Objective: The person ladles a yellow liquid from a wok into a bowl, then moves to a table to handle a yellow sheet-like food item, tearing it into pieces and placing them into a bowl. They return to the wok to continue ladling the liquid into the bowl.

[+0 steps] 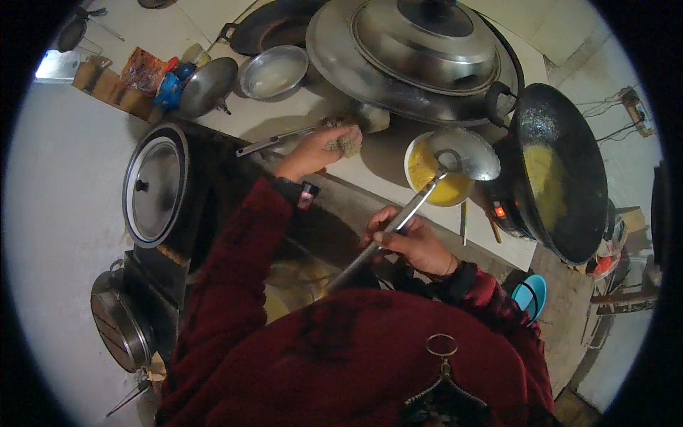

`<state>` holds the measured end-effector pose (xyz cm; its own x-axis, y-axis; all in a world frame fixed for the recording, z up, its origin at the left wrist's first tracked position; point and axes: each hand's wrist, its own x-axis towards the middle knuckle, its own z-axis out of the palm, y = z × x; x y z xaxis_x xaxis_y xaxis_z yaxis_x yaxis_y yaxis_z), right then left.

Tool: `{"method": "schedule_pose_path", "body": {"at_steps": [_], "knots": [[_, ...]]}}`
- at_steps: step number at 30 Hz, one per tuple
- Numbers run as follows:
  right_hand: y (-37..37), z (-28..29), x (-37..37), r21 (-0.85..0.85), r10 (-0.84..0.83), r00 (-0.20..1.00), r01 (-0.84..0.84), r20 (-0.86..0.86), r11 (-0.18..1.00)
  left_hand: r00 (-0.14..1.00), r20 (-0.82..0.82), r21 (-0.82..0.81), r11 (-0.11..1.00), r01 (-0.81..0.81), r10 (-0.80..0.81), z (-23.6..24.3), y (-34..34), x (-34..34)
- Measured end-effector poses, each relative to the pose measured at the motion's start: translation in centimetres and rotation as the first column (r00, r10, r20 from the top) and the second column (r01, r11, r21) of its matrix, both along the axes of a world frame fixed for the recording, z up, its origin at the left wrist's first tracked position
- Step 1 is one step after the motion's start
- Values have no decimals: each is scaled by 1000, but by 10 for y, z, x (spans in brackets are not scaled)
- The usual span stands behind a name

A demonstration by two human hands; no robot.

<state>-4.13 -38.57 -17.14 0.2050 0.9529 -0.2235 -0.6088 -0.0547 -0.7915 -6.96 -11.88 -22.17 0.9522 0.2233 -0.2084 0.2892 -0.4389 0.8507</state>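
Observation:
My right hand (420,245) grips the long metal handle of a ladle (482,153). The ladle's shiny round head hangs over a bowl (414,186) of yellow liquid that looks like beaten egg. Farther left, my left hand (313,153) is closed on a crumpled greyish cloth (347,141) at the counter's edge. A long-handled metal utensil (263,144) lies beside that hand; its far end is hidden. On the right, a black wok (575,142) is tilted steeply in view, with a yellow layer (546,178) on its inside.
A large lidded pan (427,57) fills the back of the counter (388,165). Beside it sit a metal bowl (275,71) and a dark pan (263,25). To the left stands a lidded pot (158,186). A device with a red light (500,211) is under the wok.

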Motion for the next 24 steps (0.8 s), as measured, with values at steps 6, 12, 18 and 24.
{"method": "schedule_pose_path", "body": {"at_steps": [6, 12, 18, 24], "knots": [[-5, -4, 1, -27, 37, 996, -35, 75, 999, 924, 354, 190, 978, 81, -145, -66, 1, 35], [-8, -6, 2, -101, -35, 996, 44, 83, 994, 987, 54, -100, 985, -144, 150, -80, 28, 52], [-19, -10, 9, -126, -128, 992, 124, -19, 984, 901, 298, -129, 948, -290, 316, -29, 87, 34], [-50, -16, 16, -251, -46, 995, 67, 87, 966, 961, 30, 460, 850, -257, 275, -39, 118, -21]]}}
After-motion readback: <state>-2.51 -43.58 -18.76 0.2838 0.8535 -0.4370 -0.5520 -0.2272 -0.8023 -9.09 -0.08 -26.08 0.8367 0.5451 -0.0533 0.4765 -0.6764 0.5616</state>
